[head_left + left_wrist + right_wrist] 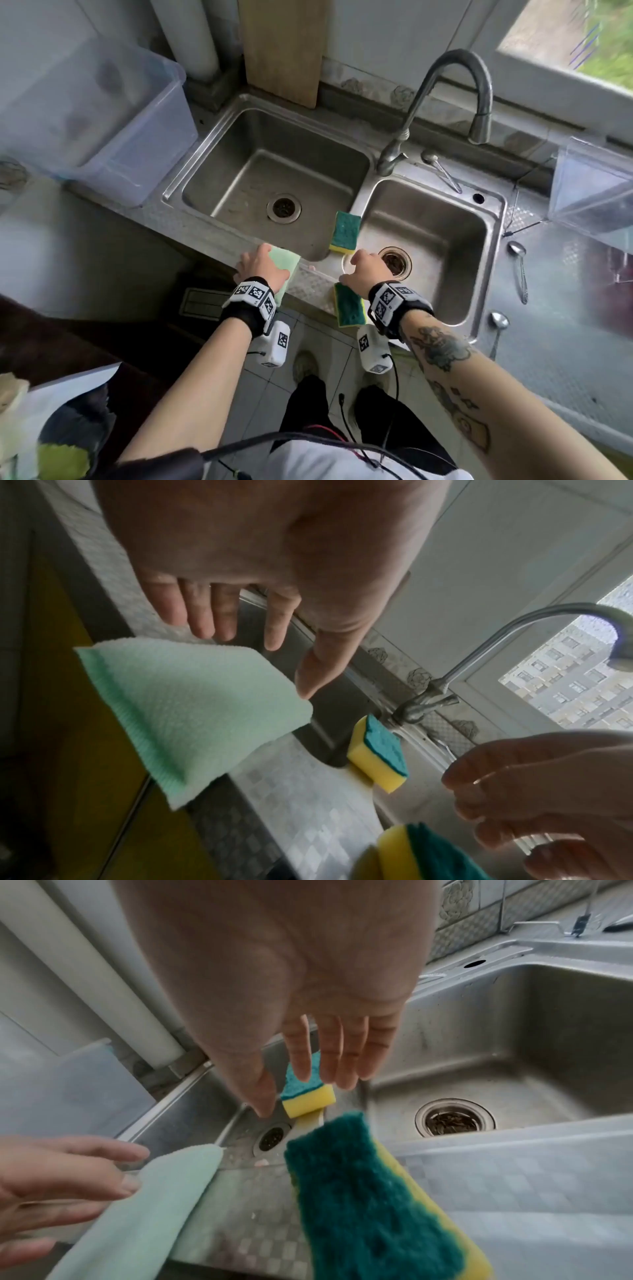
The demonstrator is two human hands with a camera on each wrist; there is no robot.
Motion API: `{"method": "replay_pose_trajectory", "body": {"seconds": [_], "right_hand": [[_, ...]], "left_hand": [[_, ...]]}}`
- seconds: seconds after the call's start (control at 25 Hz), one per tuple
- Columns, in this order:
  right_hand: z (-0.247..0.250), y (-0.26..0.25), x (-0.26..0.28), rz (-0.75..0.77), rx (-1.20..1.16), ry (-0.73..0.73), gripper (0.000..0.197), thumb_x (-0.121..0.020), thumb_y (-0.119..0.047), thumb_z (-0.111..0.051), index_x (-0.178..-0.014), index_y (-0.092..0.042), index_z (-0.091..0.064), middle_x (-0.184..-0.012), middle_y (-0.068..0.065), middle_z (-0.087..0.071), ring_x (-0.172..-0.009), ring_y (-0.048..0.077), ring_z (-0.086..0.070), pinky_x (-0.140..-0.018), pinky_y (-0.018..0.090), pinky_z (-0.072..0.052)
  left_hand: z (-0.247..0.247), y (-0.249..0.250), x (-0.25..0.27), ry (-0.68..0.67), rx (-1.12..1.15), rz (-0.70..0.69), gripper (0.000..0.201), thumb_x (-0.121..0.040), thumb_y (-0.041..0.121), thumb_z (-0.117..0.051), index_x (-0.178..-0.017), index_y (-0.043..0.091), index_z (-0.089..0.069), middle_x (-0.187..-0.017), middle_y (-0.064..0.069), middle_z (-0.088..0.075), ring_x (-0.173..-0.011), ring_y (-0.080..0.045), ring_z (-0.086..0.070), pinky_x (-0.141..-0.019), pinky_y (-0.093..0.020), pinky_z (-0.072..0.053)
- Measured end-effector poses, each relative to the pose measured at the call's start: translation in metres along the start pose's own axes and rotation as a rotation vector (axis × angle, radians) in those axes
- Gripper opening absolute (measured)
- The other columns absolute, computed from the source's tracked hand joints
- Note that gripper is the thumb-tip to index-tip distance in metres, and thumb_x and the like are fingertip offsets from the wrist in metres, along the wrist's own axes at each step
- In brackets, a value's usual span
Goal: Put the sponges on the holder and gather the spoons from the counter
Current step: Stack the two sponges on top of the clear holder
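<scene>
A pale green sponge (pixel 287 261) (pixel 192 710) lies on the counter's front edge. My left hand (pixel 262 263) (pixel 246 631) hovers just over it, fingers straight, holding nothing. A green-and-yellow sponge (pixel 349 306) (pixel 369 1191) lies on the same edge, under my right hand (pixel 363 269) (pixel 308 1083), which is also open and empty. A second green-and-yellow sponge (pixel 345 231) (pixel 308 1096) rests on the divider between the two basins. One spoon (pixel 442 171) lies behind the right basin, and two more spoons (pixel 519 267) (pixel 498 332) lie on the right counter.
The double steel sink (pixel 191 192) has a curved tap (pixel 445 92) at the back. A clear plastic holder (pixel 592 192) stands at the right, a clear tub (pixel 113 113) at the left, and a wooden board (pixel 281 51) leans on the wall.
</scene>
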State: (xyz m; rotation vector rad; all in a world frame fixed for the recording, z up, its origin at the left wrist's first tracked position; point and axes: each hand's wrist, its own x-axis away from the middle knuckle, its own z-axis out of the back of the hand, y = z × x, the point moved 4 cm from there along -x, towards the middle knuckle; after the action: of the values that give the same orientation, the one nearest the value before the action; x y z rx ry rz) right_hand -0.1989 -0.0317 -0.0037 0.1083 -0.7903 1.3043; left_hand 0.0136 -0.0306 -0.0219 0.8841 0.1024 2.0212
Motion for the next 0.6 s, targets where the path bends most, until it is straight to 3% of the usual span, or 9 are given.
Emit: {"method": "replay_pose_trajectory", "body": {"seconds": [0.2,0.44,0.6], "right_hand": [[-0.02,0.01,-0.009,-0.067,0.155,-0.148,0.058,-0.079,-0.033,-0.067,-0.129,-0.01,-0.047,-0.127,0.015,-0.052,-0.114,0.034,-0.056,-0.093,0.038,-0.049],[-0.027,0.016,-0.017,-0.073,0.186,-0.167,0.048,-0.081,-0.026,-0.066,-0.123,-0.007,-0.052,-0.126,0.015,-0.053,-0.11,0.034,-0.059,-0.089,0.036,-0.049],[-0.03,0.02,-0.02,-0.059,0.201,-0.191,0.049,-0.08,-0.032,-0.07,-0.119,-0.005,-0.061,-0.124,0.016,-0.052,-0.095,0.031,-0.06,-0.087,0.031,-0.047]], "left_hand": [[-0.012,-0.008,-0.01,-0.058,-0.104,0.033,0.079,-0.073,0.022,-0.067,-0.142,0.031,-0.028,-0.146,-0.014,-0.035,-0.135,-0.037,-0.034,-0.109,-0.049,-0.026],[-0.016,-0.009,-0.015,-0.022,-0.185,0.005,0.093,-0.06,0.034,-0.078,-0.137,0.022,-0.027,-0.138,-0.016,-0.046,-0.13,-0.035,-0.041,-0.103,-0.047,-0.03],[-0.017,-0.006,-0.015,0.032,-0.214,-0.047,0.097,-0.057,0.038,-0.077,-0.138,0.017,-0.027,-0.135,-0.017,-0.049,-0.128,-0.036,-0.044,-0.102,-0.047,-0.032]]}}
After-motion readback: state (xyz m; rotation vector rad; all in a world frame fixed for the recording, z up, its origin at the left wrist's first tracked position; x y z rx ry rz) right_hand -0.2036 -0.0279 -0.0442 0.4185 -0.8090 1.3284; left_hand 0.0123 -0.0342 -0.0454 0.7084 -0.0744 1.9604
